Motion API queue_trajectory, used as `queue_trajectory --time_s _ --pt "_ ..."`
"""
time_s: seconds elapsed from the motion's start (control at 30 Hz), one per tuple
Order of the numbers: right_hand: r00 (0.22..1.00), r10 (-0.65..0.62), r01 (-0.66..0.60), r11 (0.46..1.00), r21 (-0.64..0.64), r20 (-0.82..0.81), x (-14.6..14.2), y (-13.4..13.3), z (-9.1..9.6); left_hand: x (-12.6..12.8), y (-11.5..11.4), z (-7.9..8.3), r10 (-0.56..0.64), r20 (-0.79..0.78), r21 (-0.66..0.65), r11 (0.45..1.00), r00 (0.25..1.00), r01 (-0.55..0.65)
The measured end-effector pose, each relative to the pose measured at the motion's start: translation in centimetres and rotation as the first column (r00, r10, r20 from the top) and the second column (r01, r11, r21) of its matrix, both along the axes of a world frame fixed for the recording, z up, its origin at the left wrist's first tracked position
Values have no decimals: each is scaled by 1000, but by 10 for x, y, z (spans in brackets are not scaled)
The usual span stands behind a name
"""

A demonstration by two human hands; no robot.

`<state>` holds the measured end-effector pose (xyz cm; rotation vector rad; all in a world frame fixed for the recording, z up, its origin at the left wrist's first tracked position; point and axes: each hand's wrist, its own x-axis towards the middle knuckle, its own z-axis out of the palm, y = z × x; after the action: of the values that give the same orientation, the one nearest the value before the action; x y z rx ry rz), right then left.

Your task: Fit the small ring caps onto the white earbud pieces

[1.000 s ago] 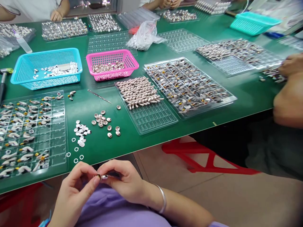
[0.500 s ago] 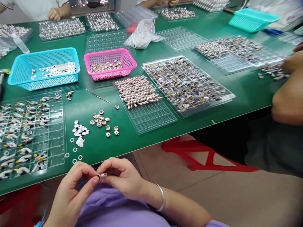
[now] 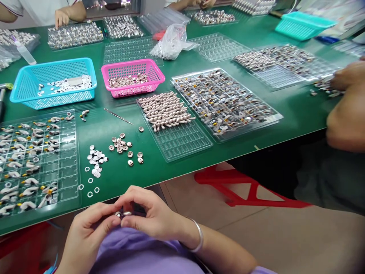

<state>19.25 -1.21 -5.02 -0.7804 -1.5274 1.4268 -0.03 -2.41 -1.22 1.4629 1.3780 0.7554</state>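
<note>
In front of my lap, close to the table edge, my two hands meet fingertip to fingertip. My left hand [image 3: 89, 228] is closed, pinching a small round earbud-like part [image 3: 118, 214] between thumb and forefinger. Just beside it, my right hand [image 3: 149, 215] pinches a small shiny oval earbud-like piece [image 3: 127, 214]. Fingers partly hide both pieces, and I cannot tell whether they are joined. On the table beyond lie white discs [image 3: 97, 156], several white rings [image 3: 90, 180] and beige cup-shaped shells [image 3: 120, 144].
A clear tray [image 3: 67, 167] of stemmed parts lies left, tweezers [image 3: 118, 116] behind the shells. Blue [image 3: 54, 101] and pink baskets [image 3: 134, 91] stand farther back. Trays of parts [image 3: 222, 99] sit right. A co-worker's arm [image 3: 346, 114] reaches in; a red stool [image 3: 242, 190] stands below.
The parts in my fingers have come slightly apart and turned, and my right hand has arched a little higher. Across the table, a co-worker's hand has shifted left over a tray.
</note>
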Motion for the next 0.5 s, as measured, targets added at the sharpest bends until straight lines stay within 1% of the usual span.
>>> queue_trajectory --time_s 0.13,0.2,0.3,0.4,0.47,0.5 --pt "998 -54 54 998 -38 -22 0 1 3 1 1 2 31 18 -15 999 999 -31" --pt "996 -90 90 996 -4 -14 -2 0 2 2 1 2 45 10 -31 999 999 -44" --pt "988 -147 138 978 158 47 -4 -1 2 3 -1 2 70 -3 -46 996 998 -71" --pt "970 -223 174 917 359 98 -5 -3 1 3 -2 0 116 12 -75 991 993 -114" --pt "958 -262 184 876 446 119 -5 -2 2 3 -3 -2 146 35 -115 983 989 -141" --pt "955 -268 180 865 468 129 -4 -2 2 2 -4 -4 157 45 -140 979 987 -149"
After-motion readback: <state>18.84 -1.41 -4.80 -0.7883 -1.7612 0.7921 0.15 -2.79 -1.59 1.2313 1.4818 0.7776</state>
